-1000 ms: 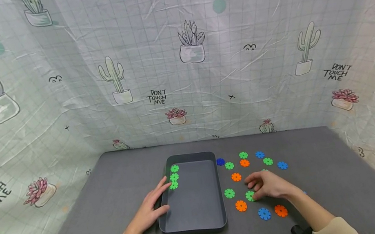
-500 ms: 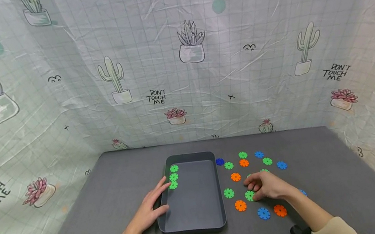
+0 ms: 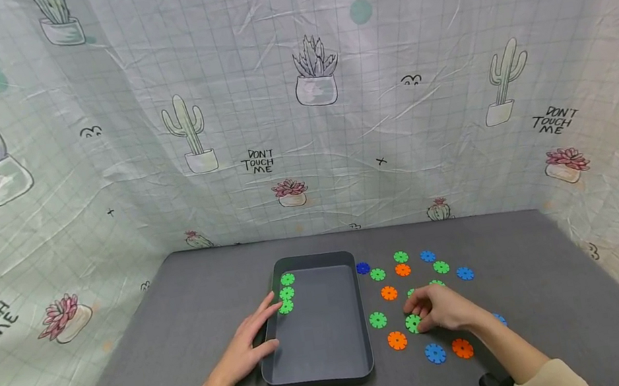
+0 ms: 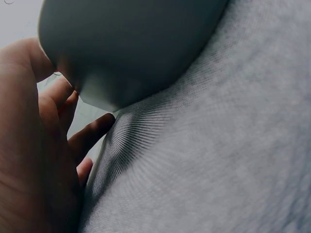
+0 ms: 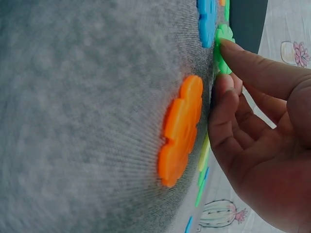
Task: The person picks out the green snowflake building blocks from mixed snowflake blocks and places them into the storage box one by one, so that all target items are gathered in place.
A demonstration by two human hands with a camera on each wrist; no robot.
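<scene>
My right hand pinches a green notched plastic disc between thumb and fingers, low over the table. In the right wrist view the thumb lies against this green disc, and the other fingers are curled behind and below it. Spread along the left rim of a dark grey tray is my left hand, its fingers nearly straight. The left wrist view has the hand's fingers beside the tray's outer wall. Three green discs lie in a column at the tray's upper left.
Right of the tray lie several loose discs: orange ones, green ones, light blue ones and a dark blue one near the tray's rim. A patterned curtain surrounds the grey table.
The green disc at my right fingertips has shifted very slightly, with the fingers drawn closer around it. My left hand and the tray have stayed put.
</scene>
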